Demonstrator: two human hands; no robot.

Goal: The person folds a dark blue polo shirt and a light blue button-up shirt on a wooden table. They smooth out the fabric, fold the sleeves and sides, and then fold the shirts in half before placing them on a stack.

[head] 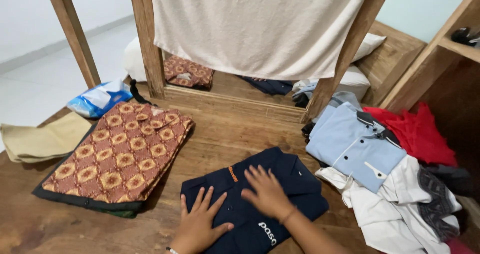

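Pressing flat on a folded navy-blue cotton shirt on the wooden floor, the left hand and right hand are spread open — nothing is gripped. A folded brown patterned batik cloth is stacked alongside; a heap of unfolded garments remains — judged roughly midway.

A blue-and-white plastic package lies left, beside the folded patterned cloth.
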